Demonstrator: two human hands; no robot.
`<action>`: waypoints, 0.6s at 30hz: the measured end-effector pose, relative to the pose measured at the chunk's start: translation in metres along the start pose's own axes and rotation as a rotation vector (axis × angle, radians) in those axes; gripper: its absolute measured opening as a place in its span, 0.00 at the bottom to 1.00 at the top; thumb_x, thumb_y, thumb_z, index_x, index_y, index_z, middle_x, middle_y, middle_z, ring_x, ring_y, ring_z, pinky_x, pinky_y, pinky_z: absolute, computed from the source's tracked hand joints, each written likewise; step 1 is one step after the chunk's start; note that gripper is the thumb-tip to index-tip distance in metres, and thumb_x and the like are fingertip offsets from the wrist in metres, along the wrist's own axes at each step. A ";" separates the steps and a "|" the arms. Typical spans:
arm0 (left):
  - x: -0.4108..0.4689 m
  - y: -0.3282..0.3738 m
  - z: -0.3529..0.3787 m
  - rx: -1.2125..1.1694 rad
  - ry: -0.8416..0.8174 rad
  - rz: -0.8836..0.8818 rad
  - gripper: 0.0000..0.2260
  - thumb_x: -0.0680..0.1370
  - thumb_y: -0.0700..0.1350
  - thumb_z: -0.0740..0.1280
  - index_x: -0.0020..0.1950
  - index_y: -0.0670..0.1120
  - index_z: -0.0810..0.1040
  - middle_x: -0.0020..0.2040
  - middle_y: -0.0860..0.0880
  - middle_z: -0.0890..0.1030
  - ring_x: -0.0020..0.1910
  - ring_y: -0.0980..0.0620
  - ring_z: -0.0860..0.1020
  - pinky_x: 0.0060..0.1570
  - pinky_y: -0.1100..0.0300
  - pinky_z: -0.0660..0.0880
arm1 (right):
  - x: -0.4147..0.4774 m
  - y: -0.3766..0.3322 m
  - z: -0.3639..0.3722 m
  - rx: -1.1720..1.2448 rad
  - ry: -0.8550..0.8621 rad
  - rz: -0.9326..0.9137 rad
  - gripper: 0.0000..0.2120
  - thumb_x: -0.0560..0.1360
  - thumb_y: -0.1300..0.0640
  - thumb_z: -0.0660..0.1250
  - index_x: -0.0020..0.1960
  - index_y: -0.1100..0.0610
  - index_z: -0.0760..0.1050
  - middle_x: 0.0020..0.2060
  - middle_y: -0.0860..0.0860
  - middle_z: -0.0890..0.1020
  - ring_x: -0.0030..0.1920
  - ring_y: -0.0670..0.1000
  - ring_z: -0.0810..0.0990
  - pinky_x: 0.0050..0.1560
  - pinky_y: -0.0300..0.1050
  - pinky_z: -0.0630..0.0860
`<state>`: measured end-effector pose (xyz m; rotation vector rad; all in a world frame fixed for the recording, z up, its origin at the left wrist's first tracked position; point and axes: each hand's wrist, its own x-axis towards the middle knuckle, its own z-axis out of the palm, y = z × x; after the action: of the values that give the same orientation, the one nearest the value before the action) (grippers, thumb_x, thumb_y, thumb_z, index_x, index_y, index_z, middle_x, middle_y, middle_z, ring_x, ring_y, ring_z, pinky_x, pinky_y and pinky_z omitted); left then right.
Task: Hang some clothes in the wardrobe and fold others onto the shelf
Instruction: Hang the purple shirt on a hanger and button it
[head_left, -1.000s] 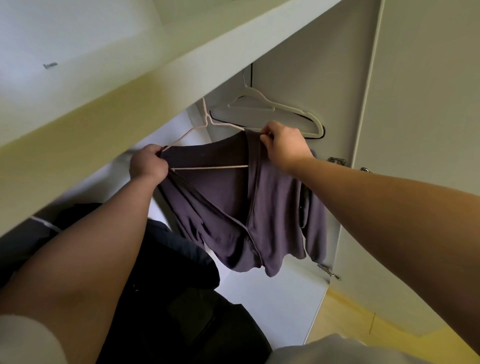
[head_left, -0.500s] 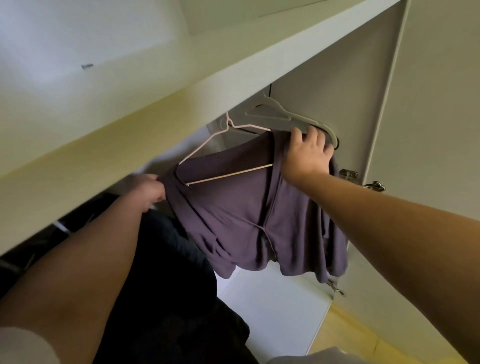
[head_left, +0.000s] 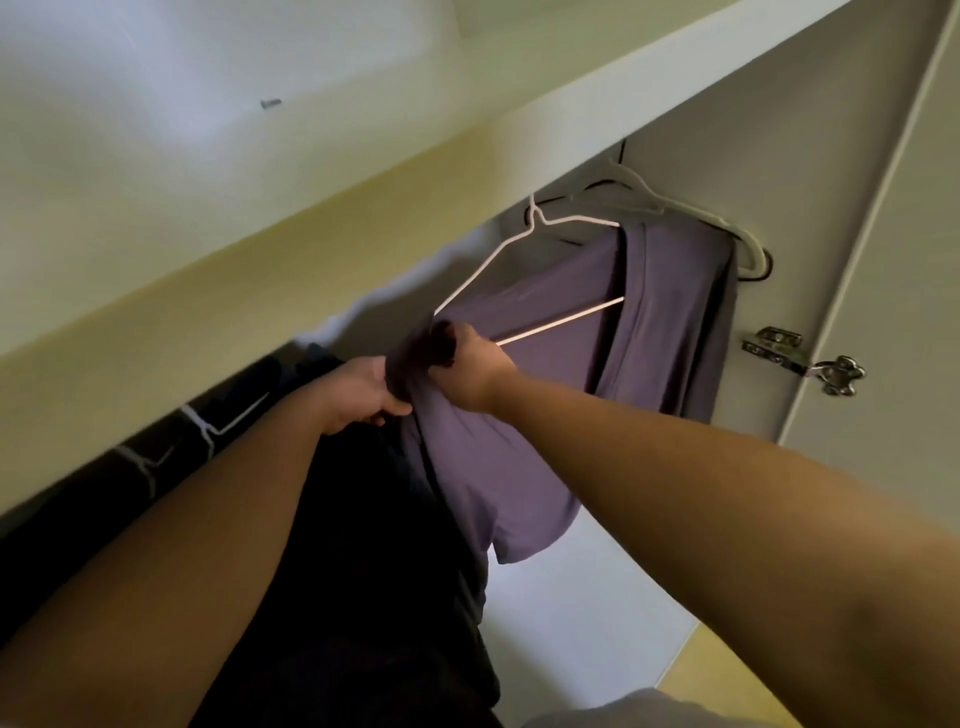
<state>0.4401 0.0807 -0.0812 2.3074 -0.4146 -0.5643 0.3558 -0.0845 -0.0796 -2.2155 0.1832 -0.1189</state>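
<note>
- Limp purple fabric garment (head_left: 670, 312): likely light, slippery on thin white wire hanger (head_left: 488, 260).
- We pinch its bunched shoulder with left hand (head_left: 358, 389) and right hand (head_left: 475, 364).

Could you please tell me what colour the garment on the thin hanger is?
The garment is plain dusky purple, seen in the head view.

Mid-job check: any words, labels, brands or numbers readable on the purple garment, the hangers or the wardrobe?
No text can be read.
purple garment: no print or tag showing.
pink hanger, white hanger: plain.
hinge: any stamp is too small to read.
small dark mark on the upper panel: too blurred to tell.
</note>
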 end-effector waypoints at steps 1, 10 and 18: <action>-0.004 0.001 -0.001 0.018 -0.017 0.010 0.15 0.72 0.28 0.70 0.47 0.47 0.78 0.38 0.49 0.80 0.34 0.54 0.74 0.31 0.61 0.69 | 0.002 -0.003 0.004 0.004 0.002 -0.002 0.27 0.77 0.53 0.67 0.73 0.57 0.66 0.65 0.58 0.77 0.65 0.60 0.76 0.59 0.46 0.73; -0.013 -0.008 0.008 -0.012 0.017 -0.067 0.11 0.76 0.31 0.70 0.50 0.47 0.78 0.49 0.45 0.82 0.46 0.47 0.80 0.43 0.55 0.78 | 0.009 -0.009 -0.012 -0.003 0.064 -0.068 0.15 0.80 0.55 0.64 0.65 0.57 0.76 0.60 0.56 0.80 0.60 0.58 0.77 0.47 0.40 0.66; 0.002 0.014 -0.020 0.015 0.445 -0.027 0.13 0.77 0.28 0.64 0.45 0.46 0.70 0.50 0.39 0.75 0.38 0.47 0.76 0.23 0.62 0.77 | 0.023 -0.015 -0.020 0.094 0.037 -0.077 0.20 0.82 0.56 0.60 0.73 0.61 0.66 0.67 0.59 0.75 0.60 0.59 0.76 0.56 0.44 0.71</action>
<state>0.4503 0.0811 -0.0586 2.3680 -0.1732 -0.0498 0.3763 -0.0953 -0.0548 -2.1285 0.1102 -0.2075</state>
